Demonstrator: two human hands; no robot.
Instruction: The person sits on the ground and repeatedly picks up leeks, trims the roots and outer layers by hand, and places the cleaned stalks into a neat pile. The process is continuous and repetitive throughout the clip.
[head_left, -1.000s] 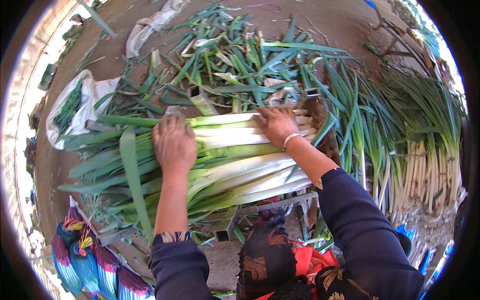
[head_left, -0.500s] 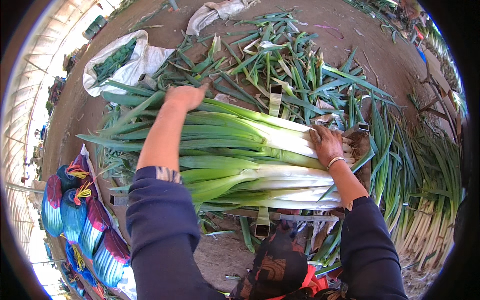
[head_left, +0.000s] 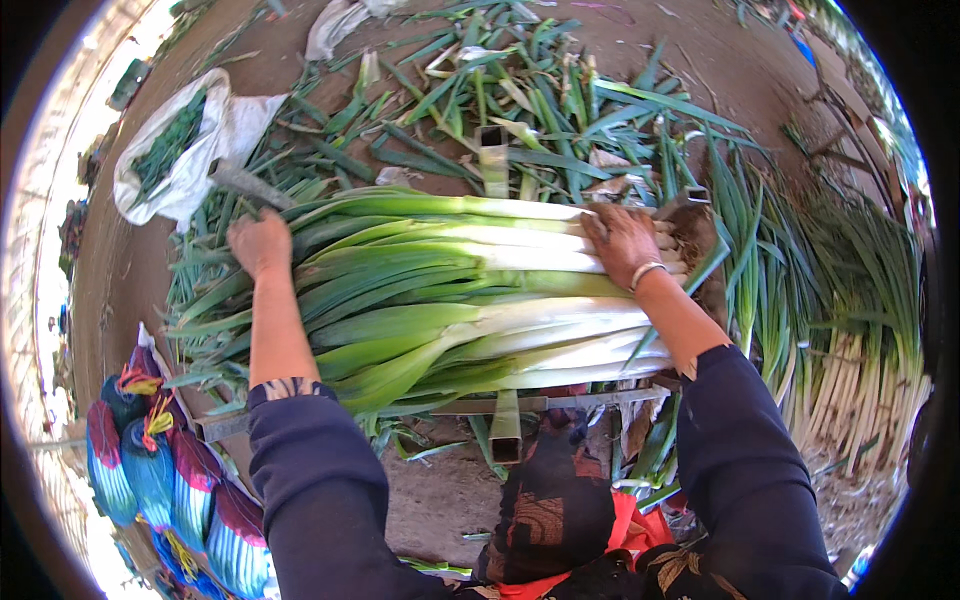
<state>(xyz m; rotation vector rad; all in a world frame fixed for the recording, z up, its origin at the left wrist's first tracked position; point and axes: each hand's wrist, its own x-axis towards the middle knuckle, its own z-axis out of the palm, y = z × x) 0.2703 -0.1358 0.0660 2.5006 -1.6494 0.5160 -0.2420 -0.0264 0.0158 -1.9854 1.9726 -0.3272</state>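
Glossy green-white leeks [head_left: 470,320] | right fingers [head_left: 598,234] spread across smooth shafts [head_left: 560,314] | left fingers [head_left: 268,217] at ribbony leaves [head_left: 345,300], grip unclear

Long green onions [head_left: 480,300] lie side by side across a metal frame [head_left: 505,425], white stalks to the right, green leaves fanned left.

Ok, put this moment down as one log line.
leeks: laid flat across metal frame | left hand: at leafy end | right hand: on white end | white sack: open, beyond left hand | loose leaves: strewn beyond frame
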